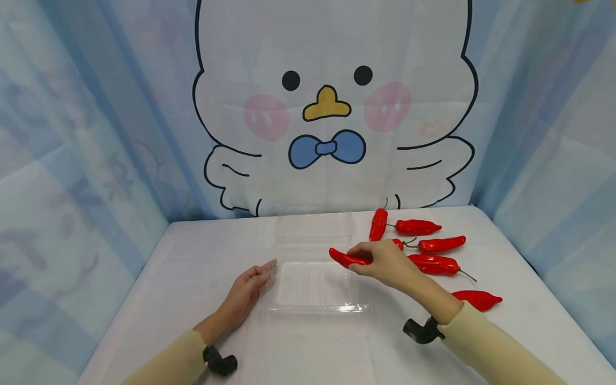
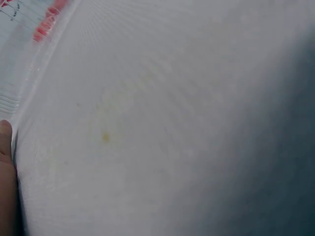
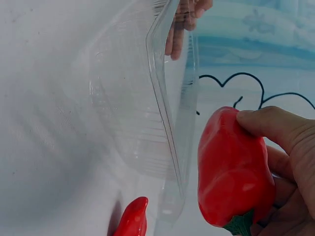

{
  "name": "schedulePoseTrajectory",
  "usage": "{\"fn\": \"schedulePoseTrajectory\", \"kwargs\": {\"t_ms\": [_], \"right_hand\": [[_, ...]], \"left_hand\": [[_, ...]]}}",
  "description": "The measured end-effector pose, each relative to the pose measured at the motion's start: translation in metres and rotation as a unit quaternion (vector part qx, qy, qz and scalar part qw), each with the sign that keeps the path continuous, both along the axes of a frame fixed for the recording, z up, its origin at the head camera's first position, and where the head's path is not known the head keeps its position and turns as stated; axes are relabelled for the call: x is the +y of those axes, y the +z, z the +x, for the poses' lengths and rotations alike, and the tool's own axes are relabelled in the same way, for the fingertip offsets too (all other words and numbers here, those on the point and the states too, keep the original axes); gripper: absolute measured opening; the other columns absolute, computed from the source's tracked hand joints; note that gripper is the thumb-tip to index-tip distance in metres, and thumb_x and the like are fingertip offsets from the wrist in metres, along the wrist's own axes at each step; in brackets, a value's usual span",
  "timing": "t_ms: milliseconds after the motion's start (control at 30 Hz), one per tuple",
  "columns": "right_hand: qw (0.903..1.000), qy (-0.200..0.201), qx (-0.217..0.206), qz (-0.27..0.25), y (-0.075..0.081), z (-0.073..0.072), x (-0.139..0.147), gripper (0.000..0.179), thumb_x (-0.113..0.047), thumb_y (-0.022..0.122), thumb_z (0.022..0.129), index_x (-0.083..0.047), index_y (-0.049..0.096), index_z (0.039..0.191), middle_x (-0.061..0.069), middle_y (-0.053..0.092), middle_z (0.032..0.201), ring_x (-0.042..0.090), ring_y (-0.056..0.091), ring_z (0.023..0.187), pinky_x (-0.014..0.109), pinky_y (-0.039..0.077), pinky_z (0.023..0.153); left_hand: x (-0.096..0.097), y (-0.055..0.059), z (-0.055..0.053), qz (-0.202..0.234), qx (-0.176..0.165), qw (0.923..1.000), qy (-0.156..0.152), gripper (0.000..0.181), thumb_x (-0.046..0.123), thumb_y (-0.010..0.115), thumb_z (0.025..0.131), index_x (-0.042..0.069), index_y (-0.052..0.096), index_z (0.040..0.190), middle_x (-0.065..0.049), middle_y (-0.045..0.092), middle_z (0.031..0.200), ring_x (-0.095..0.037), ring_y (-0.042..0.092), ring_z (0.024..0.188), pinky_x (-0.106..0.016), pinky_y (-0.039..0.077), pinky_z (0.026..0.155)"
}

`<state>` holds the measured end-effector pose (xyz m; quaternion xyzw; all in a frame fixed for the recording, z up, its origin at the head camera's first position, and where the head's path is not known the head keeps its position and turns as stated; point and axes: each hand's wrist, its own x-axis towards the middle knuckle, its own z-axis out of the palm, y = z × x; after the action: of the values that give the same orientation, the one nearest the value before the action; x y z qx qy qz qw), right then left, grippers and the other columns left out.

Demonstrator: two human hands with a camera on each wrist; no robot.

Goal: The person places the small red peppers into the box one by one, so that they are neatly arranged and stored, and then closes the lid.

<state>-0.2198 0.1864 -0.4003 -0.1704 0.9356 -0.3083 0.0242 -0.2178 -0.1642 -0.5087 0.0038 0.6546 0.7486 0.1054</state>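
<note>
My right hand (image 1: 387, 262) pinches a red chili pepper (image 1: 347, 259) above the right side of a clear plastic container (image 1: 317, 309). In the right wrist view, the pepper (image 3: 231, 167) lies between the thumb and fingers, with its green stem end at the bottom. The container rests on the white table with its clear lid (image 1: 313, 227) folded back behind it. My left hand (image 1: 247, 291) holds the container's left edge, thumb near the rim. Through the clear wall, the right wrist view shows fingers of the left hand (image 3: 177, 39). No pepper shows inside the container.
Several red peppers lie on the right of the table, among them an upright-lying one (image 1: 378, 224) at the back and one (image 1: 481, 300) beside the right forearm. A patterned curtain (image 1: 327, 187) hangs behind the white table (image 1: 202, 251) and along both sides.
</note>
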Motion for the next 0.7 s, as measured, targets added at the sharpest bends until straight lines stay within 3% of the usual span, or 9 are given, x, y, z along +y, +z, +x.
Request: {"fn": "schedulePoseTrajectory", "kwargs": {"t_ms": [267, 533, 700], "right_hand": [[0.9996, 0.018, -0.015, -0.017, -0.002, 0.002, -0.019, 0.034, -0.023, 0.084, 0.085, -0.014, 0.077, 0.117, -0.002, 0.077, 0.099, 0.014, 0.065, 0.086, 0.032, 0.061, 0.077], [0.9975, 0.053, -0.040, -0.026, -0.009, 0.004, -0.038, 0.030, -0.025, 0.080, 0.089, -0.016, 0.076, 0.118, -0.005, 0.076, 0.099, 0.013, 0.065, 0.088, 0.029, 0.060, 0.074], [0.9958, 0.077, -0.040, -0.031, -0.016, 0.006, -0.044, 0.031, -0.024, 0.079, 0.091, -0.014, 0.075, 0.120, -0.005, 0.076, 0.100, 0.012, 0.067, 0.090, 0.029, 0.061, 0.077]], "left_hand": [[-0.003, -0.003, 0.000, 0.018, 0.023, 0.9992, -0.026, 0.012, 0.014, 0.058, 0.104, 0.003, 0.057, 0.101, -0.015, 0.037, 0.165, -0.029, 0.028, 0.156, -0.011, 0.042, 0.105], [-0.005, -0.001, 0.003, 0.042, 0.037, 0.9972, -0.050, 0.008, 0.009, 0.057, 0.101, 0.004, 0.062, 0.097, -0.021, 0.032, 0.166, -0.034, 0.022, 0.158, -0.011, 0.044, 0.104], [-0.003, 0.001, 0.003, 0.029, 0.027, 0.9984, -0.041, 0.017, 0.012, 0.057, 0.102, -0.002, 0.067, 0.099, -0.019, 0.037, 0.164, -0.032, 0.026, 0.157, -0.012, 0.044, 0.105]]}}
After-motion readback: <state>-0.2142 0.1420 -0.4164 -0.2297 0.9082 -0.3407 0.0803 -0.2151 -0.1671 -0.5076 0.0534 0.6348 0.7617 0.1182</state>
